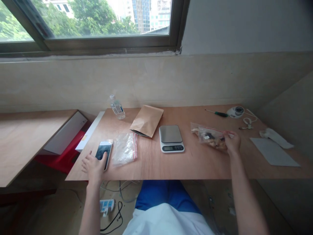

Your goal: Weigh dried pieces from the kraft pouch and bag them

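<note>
Work area: wood-top desk [151, 168] against tiled wall [93, 80], below window frame [110, 43]; second table [29, 133] at far L, red item [60, 160] (ID unclear) in the gap. L to R: L hand [94, 168] at desk's front L, fingers spread apart, thumb over phone [101, 150]; no grip closed round it. Phone lies flat, screen up, prob. so it can be read or tapped w/o lifting. Bottle [117, 109] stands at rear edge, capped, presumably out of the way of the arms. Flat zip bag [124, 148] lies just R of phone, red seal strip on its R side. Kraft pouch [148, 120] lies behind, mouth toward front. Digital scale [171, 138] sits approx. ctr., display facing wearer, likely for easy reading. Filled zip bag [210, 137] is R of scale; R hand [233, 143] is clamped on its R end, fingers together, prob. to control the bag by its edge w/o crushing contents. Contents n/c; full contact w/ desk: can't tell. Rear R: screwdriver [221, 114], tip pointing L, and dome cam [235, 112] w/ cable [248, 121]. Far R: white sheet [271, 155], flat, w/ white wrapped item [276, 137] along its rear edge.
</note>
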Tool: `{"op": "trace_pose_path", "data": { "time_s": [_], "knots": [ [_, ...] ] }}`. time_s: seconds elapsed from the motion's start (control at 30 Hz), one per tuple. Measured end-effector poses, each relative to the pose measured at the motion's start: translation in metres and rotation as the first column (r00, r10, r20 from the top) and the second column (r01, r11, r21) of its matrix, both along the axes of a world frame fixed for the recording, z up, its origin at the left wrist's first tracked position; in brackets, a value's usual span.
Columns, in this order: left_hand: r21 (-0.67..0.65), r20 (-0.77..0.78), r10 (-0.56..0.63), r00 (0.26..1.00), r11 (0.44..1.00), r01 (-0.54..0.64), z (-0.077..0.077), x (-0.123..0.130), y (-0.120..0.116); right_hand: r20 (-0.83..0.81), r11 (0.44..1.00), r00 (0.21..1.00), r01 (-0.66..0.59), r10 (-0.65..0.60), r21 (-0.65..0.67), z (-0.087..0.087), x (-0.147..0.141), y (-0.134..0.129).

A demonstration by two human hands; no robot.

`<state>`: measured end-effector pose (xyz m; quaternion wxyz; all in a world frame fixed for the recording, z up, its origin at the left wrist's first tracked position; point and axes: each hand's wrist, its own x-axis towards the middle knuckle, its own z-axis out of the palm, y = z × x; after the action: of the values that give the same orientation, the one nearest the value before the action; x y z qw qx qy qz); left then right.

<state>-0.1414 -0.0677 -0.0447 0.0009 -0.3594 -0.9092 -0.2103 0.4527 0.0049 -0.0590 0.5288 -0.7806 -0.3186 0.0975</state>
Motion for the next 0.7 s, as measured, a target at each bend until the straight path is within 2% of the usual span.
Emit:
{"op": "trace_pose_path", "data": {
  "time_s": [0.07,0.17,0.3,0.37,0.5,0.7],
  "knots": [
    [-0.082,-0.031,-0.035,0.999,0.996,0.032,-0.005,-0.010,-0.004,0.074,0.997,0.994,0.079,-0.077,-0.022,-0.005,-0.005,-0.001],
    [-0.175,-0.058,-0.104,0.993,0.980,0.093,-0.013,-0.007,-0.003,0.263,0.990,0.955,0.141,-0.135,-0.003,-0.016,-0.030,-0.007],
    [-0.210,-0.105,-0.130,0.986,0.972,0.105,-0.017,0.000,0.004,0.557,1.000,0.830,0.001,-0.002,0.003,-0.034,-0.069,-0.012],
    [-0.200,-0.096,-0.118,0.988,0.975,0.097,-0.014,0.000,0.006,0.602,0.998,0.796,-0.049,0.059,-0.033,-0.045,-0.081,-0.011],
    [-0.192,-0.038,-0.145,0.989,0.972,0.135,-0.006,-0.006,0.007,0.631,0.994,0.771,-0.025,0.086,-0.105,-0.061,-0.089,-0.008],
    [-0.171,-0.047,-0.140,0.989,0.977,0.130,0.002,-0.024,-0.002,0.679,0.988,0.726,-0.001,0.108,-0.156,-0.064,-0.087,-0.012]
  ]
}}
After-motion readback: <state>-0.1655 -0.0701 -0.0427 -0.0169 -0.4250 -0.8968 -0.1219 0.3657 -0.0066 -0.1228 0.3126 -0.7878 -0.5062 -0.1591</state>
